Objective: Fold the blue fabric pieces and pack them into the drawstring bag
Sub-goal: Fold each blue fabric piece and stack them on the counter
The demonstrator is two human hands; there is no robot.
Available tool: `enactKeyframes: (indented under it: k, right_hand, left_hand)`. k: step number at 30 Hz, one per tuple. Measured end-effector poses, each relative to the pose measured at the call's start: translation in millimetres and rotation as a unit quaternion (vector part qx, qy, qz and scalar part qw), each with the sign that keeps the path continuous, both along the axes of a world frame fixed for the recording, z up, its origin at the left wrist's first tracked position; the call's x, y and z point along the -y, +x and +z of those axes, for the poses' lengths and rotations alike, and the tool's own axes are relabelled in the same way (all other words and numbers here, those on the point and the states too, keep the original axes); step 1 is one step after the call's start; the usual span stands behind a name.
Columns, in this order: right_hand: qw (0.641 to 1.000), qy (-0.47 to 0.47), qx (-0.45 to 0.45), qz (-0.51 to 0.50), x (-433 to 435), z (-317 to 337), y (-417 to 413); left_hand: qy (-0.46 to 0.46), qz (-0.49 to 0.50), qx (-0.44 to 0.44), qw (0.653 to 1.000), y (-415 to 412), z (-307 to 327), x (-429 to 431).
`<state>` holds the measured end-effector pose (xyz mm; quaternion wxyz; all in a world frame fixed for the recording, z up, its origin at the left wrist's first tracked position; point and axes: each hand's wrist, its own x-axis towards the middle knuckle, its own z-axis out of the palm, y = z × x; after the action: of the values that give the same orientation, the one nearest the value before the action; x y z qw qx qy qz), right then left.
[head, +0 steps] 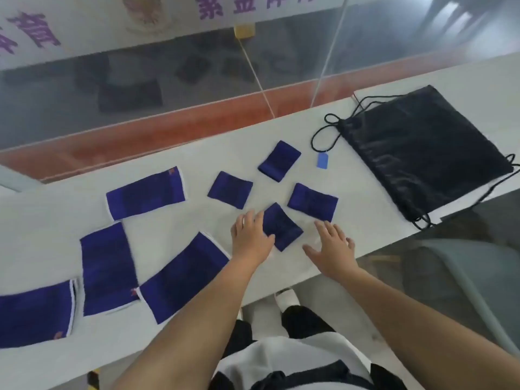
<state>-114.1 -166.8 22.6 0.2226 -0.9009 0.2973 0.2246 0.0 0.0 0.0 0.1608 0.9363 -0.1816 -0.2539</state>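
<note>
Looking down from head height at a pale table [180, 153], a person's two bare arms reach forward from the bottom of the view. The left hand [251, 237] lies palm down, fingers spread, its fingertips and thumb touching the left edge of a small folded blue piece [282, 226] set cornerwise at the centre. The right hand [332, 247] is flat at about 4 o'clock from that piece, fingers apart, just beside it and gripping nothing.

Three more folded blue pieces ring the centre: one at 11 o'clock [230, 189], one at 12 o'clock [279, 160], one at 2 o'clock [313, 202]. Four larger unfolded blue pieces with white edging lie flat to the left: one at 10 o'clock [146, 192], one at 9 o'clock [108, 267], one at 8 o'clock [184, 277], and one at the left edge of the view [35, 315].

The black drawstring bag [425, 153] lies flat at 2 o'clock, far right on the table, well apart from the hands. Its cords loop toward the centre, with a small blue tag [322, 160] beside them.
</note>
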Motion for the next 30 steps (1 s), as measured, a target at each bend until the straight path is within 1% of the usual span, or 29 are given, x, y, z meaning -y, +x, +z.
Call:
enactKeyframes:
  k: [3, 9, 11, 14, 17, 20, 22, 24, 26, 27, 28, 29, 30]
  right_hand:
    - [1.000, 0.016, -0.011, -0.012, 9, -7, -6]
    - [0.999, 0.044, 0.006, 0.007, 27, -15, -25]
    - [0.998, 0.058, 0.015, 0.006, 30, -13, -27]
    - [0.994, 0.097, 0.040, -0.024, 35, -4, -23]
    - [0.977, 0.175, 0.099, -0.074, 42, 11, -14]
    - [0.942, 0.281, 0.131, -0.130, 47, 26, 0]
    - [0.904, 0.372, 0.121, -0.174, 48, 33, 10]
    - [0.842, 0.478, 0.098, -0.228, 46, 37, 16]
    - [0.770, 0.577, 0.079, -0.261, 43, 41, 18]
    - [0.739, 0.609, 0.079, -0.278, 40, 43, 17]
    - [0.720, 0.623, 0.082, -0.296, 38, 45, 17]
    - [0.712, 0.622, 0.083, -0.314, 35, 47, 17]
    - [0.712, 0.617, 0.082, -0.324, 33, 48, 17]
  left_hand:
    - [0.008, 0.042, 0.017, 0.999, 3, -3, 18]
    - [0.019, 0.157, -0.006, 0.987, 2, -2, 41]
    - [-0.014, 0.193, -0.022, 0.981, 5, 1, 41]
    - [-0.105, 0.227, -0.075, 0.965, 8, 12, 38]
    - [-0.173, 0.228, -0.140, 0.948, 9, 29, 32]
    - [-0.224, 0.229, -0.182, 0.930, 5, 53, 26]
    - [-0.267, 0.242, -0.216, 0.907, -2, 72, 21]
    - [-0.327, 0.266, -0.252, 0.871, -9, 93, 15]
    - [-0.385, 0.298, -0.273, 0.830, -18, 106, 8]
    - [-0.396, 0.318, -0.269, 0.818, -22, 108, 5]
    - [-0.397, 0.340, -0.258, 0.813, -27, 108, 2]
    - [-0.390, 0.362, -0.242, 0.811, -31, 108, 1]
    - [-0.379, 0.382, -0.221, 0.813, -34, 107, 1]
